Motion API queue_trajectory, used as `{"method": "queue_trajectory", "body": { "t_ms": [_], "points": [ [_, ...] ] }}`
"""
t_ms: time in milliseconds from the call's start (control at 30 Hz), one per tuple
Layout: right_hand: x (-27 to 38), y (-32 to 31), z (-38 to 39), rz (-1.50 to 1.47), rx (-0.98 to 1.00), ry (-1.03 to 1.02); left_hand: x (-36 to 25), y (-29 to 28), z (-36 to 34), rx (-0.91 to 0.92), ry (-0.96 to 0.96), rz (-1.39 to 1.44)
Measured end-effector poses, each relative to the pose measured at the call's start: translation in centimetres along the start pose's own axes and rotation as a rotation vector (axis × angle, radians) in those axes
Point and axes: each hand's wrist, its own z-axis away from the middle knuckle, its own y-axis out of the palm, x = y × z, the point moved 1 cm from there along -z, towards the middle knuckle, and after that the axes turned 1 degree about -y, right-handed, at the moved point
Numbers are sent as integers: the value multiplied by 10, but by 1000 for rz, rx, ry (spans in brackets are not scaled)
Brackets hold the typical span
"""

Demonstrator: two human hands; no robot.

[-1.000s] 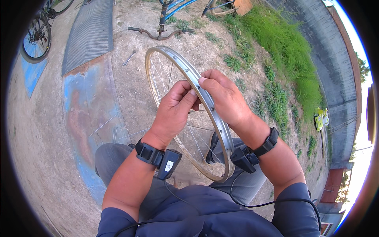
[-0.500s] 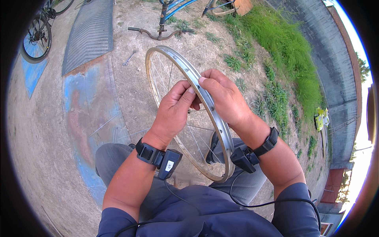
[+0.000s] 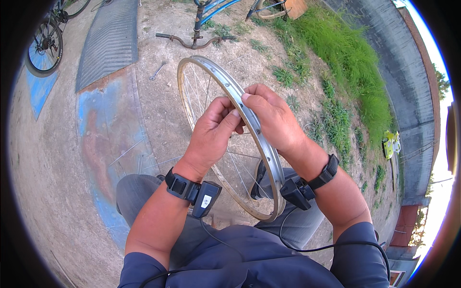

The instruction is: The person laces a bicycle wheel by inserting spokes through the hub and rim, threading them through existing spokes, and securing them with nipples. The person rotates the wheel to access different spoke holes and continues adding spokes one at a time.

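A bicycle wheel rim (image 3: 270, 163) stands tilted between my knees, its silvery outer face dotted with spoke holes. Thin spokes (image 3: 194, 93) run across its inside, and no tire is on it. My right hand (image 3: 280, 120) grips the rim from the right, thumb on the outer face beside a hole, other fingers curled over the far side. Against the rim's inner side, my left hand (image 3: 211, 132) is closed in a pinch, thumb against bent fingers. Whatever sits between those fingertips is hidden. Both wrists wear black straps with small boxes and cables.
Loose spokes (image 3: 127, 152) lie on a rusty blue metal sheet (image 3: 103, 108) at left. A wrench (image 3: 157, 71) rests on the dirt beyond. Farther off are a blue bicycle frame with handlebar (image 3: 194, 45), a corrugated sheet (image 3: 110, 43) and another bicycle (image 3: 44, 48). Grass (image 3: 355, 86) borders a wall.
My left thumb has shifted very slightly at the rim's inner side. The rim and my right hand stay in place.
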Motion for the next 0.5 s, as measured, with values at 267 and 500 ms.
{"method": "queue_trajectory", "body": {
  "t_ms": [267,500],
  "points": [
    [-3,-2,-1,0,10,-12,2,-4,-3,-7,-9,-32],
    [-1,-25,44,136,70,68,-1,-12,-12,-122,60,17]
  ]
}}
